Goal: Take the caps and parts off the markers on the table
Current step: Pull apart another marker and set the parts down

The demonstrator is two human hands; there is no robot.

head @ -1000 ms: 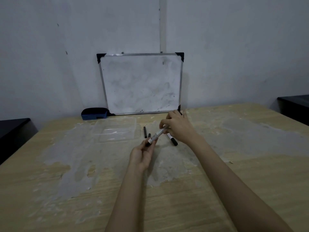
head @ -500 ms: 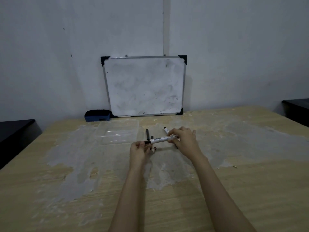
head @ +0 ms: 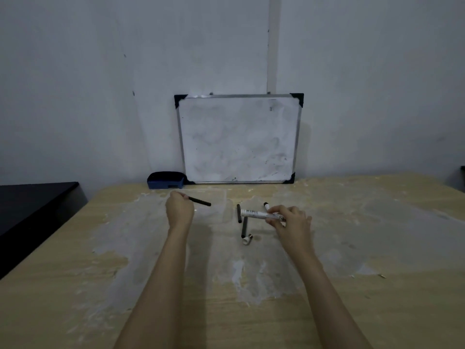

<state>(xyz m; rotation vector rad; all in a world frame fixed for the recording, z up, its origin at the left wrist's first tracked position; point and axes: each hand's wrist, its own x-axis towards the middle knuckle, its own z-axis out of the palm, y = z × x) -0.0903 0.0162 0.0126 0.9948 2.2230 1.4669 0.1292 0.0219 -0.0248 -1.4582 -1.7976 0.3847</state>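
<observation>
My right hand (head: 289,220) holds a white marker barrel (head: 254,213) level above the table, its open end pointing left. My left hand (head: 179,210) is off to the left, closed on a thin black rod-shaped part (head: 200,201) that sticks out to the right over a clear plastic tray (head: 216,197). Two more black rod-shaped parts (head: 239,213) (head: 244,226) lie on the table below the barrel, with a small white end piece (head: 246,239) at the near one's tip. Another marker (head: 266,205) lies behind my right hand, mostly hidden.
A small whiteboard (head: 237,138) leans on the wall at the table's far edge, with a blue eraser (head: 166,180) beside it. The wooden table (head: 226,298) has pale worn patches. Dark furniture (head: 30,205) stands at the left.
My hands have pulled apart: the black part came out of the white barrel and went left with my left hand over the tray. The barrel stays in my right hand.
</observation>
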